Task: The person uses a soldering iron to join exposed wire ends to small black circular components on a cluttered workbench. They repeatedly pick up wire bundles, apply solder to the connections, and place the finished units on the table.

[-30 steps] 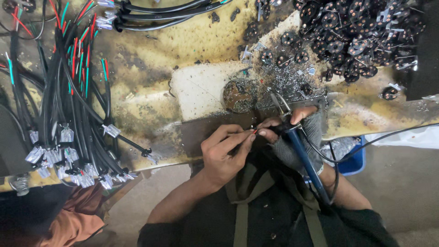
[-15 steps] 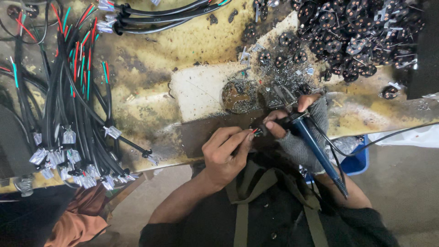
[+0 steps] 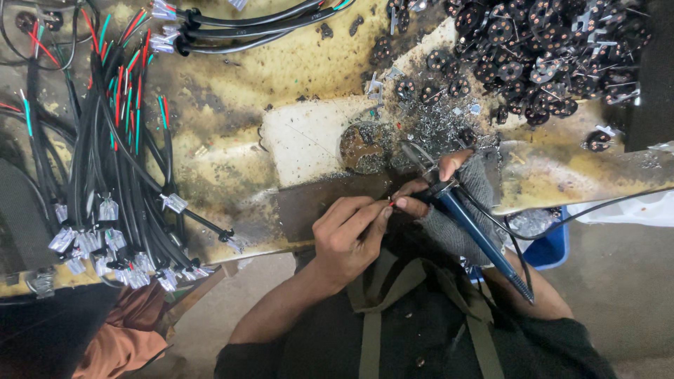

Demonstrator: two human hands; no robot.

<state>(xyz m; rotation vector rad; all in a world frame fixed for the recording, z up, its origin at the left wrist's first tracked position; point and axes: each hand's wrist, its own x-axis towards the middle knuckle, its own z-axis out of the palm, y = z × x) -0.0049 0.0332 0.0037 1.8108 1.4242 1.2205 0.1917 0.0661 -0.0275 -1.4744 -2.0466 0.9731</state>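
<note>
Centrally, the left hand [image 3: 347,235] pinches a thin red-tipped wire [image 3: 390,204] between thumb and forefinger, just off the near edge of the desk [image 3: 232,147]. Touching it from the right, the right hand [image 3: 449,186], in a grey fingerless glove, is closed around a blue soldering iron [image 3: 477,235]; the iron's tip meets the wire end, and its handle slants down to the right, past the desk edge. Its dark cord [image 3: 576,210] loops rightward over the edge.

Just beyond the hands lies a round tin [image 3: 361,146] on a pale patch, amid metal scraps [image 3: 439,123]. Farther right, a heap of black discs [image 3: 547,49] crowds the far corner. A blue tub [image 3: 551,245] sits below the desk edge, near the right forearm.

Well apart to the left, a bundle of black cables [image 3: 105,182] with red and green leads runs to the near edge, ending in clear connectors [image 3: 105,245]. Bare, stained desk lies between bundle and hands.
</note>
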